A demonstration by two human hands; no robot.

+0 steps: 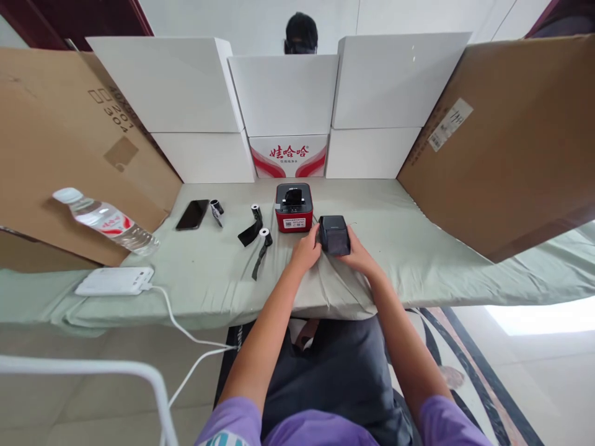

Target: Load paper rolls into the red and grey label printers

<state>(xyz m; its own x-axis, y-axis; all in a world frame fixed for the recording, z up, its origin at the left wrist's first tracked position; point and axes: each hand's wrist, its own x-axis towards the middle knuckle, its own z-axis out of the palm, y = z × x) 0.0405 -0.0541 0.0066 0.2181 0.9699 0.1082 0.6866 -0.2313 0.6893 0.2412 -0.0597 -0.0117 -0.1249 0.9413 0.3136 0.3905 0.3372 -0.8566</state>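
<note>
left hand: my left hand (307, 251) is wrapped round the left side of the little black printer (333, 235), fingers curled onto it, so it's gripping

right hand: right hand (360, 253) does the same from the right side, thumb up on the box, closed round it

black printer: sits on the tabletop (418, 248) near the front edge, about the middle, held between both hands; lid looks shut, can't see what's inside

red printer: red and black printer (294, 207) just behind the black one, toward the back edge; there's a dark something sitting in its top slot, too small to say what

paper rolls: two small rolls with dark strips trailing off, one (256, 212) right beside the red printer, the other (264, 235) a bit closer to the front edge, both left of my hands; a third small roll (216, 207) lies next to the phone

phone: black phone (192, 214) flat, face up, back-left part of the tabletop

water bottle: clear bottle (105, 220) lying tilted at the left edge, leaning on the cardboard sheet (56, 136); white cap on, looks like water in it

power bank: white flat pack (114, 281) at the front-left corner, white cable (186, 331) running off the edge

boxes: white boxes (283, 93) stacked along the back edge, all closed, one with red print (289, 155) in the middle bottom

other person: dark head (301, 34) showing behind the boxes
</note>
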